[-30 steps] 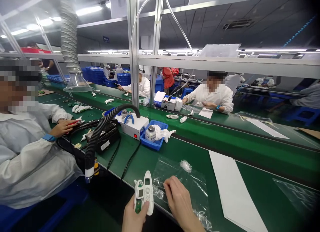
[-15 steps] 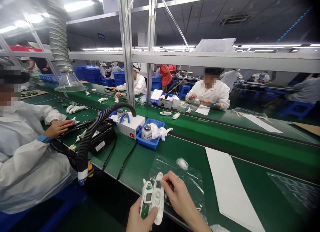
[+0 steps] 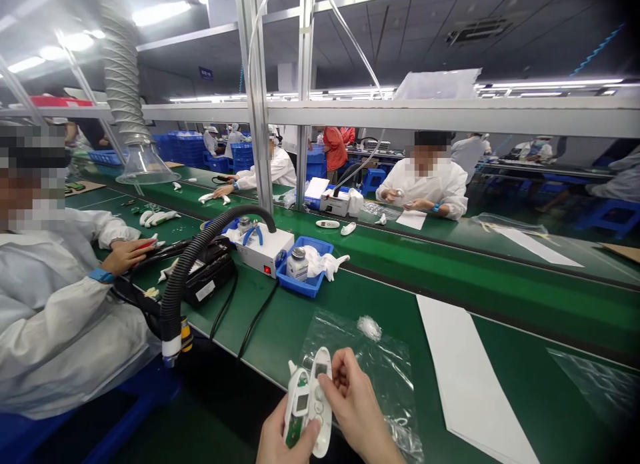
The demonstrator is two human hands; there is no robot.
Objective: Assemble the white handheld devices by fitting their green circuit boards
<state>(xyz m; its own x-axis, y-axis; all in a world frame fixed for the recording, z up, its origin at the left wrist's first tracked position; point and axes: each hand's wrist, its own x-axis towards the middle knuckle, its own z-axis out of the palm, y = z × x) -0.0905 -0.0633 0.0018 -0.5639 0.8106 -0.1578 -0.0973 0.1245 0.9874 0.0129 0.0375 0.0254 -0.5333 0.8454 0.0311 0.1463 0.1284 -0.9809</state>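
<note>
My left hand (image 3: 286, 441) holds two white plastic device casings upright, side by side, low in the view. The nearer-left casing (image 3: 297, 403) has a small display and a green circuit board showing at its lower part. The other casing (image 3: 320, 401) has a display window and round button openings. My right hand (image 3: 356, 404) pinches the upper right edge of that second casing. Behind both hands lies a clear plastic bag (image 3: 385, 377) on the green belt, with a crumpled clear wad (image 3: 369, 328) on it.
A white paper sheet (image 3: 470, 384) lies to the right. Ahead stand a blue tray (image 3: 300, 281) holding a bottle and white cloth, and a white fume unit (image 3: 263, 251) with a black hose (image 3: 200, 257). A co-worker (image 3: 55, 277) sits at left, hand on a red-handled tool.
My right hand has moved left from above the bag onto the second casing and now grips its edge. Both casings sit a little more upright, and the view has shifted slightly.
</note>
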